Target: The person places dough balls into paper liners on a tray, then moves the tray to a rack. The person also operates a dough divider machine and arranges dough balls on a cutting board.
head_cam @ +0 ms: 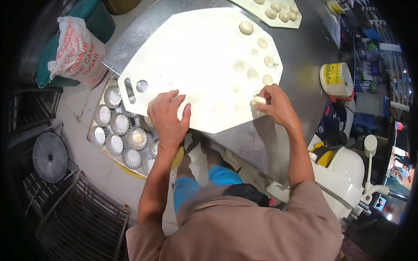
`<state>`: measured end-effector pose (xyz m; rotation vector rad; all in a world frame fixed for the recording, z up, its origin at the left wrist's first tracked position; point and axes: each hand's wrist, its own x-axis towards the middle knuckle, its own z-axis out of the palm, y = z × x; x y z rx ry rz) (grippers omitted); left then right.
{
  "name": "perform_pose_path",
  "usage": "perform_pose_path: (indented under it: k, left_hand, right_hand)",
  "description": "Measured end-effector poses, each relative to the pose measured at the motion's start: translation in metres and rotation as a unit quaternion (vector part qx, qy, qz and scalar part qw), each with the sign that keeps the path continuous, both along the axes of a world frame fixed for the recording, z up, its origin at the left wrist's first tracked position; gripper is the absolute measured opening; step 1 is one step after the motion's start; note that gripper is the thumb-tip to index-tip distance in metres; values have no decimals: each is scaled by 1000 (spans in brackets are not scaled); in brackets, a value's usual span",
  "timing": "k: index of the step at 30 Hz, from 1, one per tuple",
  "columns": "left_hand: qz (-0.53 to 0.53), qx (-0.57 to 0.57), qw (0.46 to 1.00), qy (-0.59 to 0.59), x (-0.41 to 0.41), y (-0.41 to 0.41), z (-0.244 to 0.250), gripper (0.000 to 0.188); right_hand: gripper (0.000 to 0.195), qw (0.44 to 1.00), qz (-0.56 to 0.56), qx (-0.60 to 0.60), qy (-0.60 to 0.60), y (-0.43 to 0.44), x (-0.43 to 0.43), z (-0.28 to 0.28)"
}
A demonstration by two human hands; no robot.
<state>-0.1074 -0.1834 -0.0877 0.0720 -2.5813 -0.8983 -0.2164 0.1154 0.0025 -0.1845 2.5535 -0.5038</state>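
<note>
My right hand [276, 104] pinches a small pale dough piece [260, 100] at the near right edge of a white plastic board [209, 65]. Over the board's near edge, left of the middle, is my left hand [169, 117], fingers apart and holding nothing. Ring-shaped marks dot the right side of the board, and a round dough ball [246, 28] sits at its far right. Below and left of the board lies a tray [109, 156] of fluted metal molds [120, 124], white inside; one mold [137, 138] holds a pale dough ball.
The board rests on a metal table [294, 65]. Another white board [264, 13] bears several dough balls. A labelled tub [336, 78] stands at right, above a white mixer [343, 176]. At left are a sugar sack [78, 52], a round fan [50, 157] and metal racks [85, 215].
</note>
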Motion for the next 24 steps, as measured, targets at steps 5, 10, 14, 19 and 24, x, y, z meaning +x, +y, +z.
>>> perform_pose_path:
  k: [5,10,14,19,24]
  left_hand:
    - [4,-51,999,0,-11,5,-3,33]
    - [2,-42,999,-4,-8,5,-1,32]
    - [23,-26,999,6,10,-6,-5,29]
    - [2,37,999,35,48,-23,-19,25]
    - [-9,96,991,89,89,-43,-22,34]
  right_hand:
    - [40,864,-202,-446,-113,11,-67,-3]
    - [42,949,-202,-233,64,-15,-199,-50]
    - [35,972,-151,-179,27,-42,-221,-69]
    - [24,979,-70,-163,97,-49,-167,-62]
    - [22,948,45,-310,46,-186,2,3]
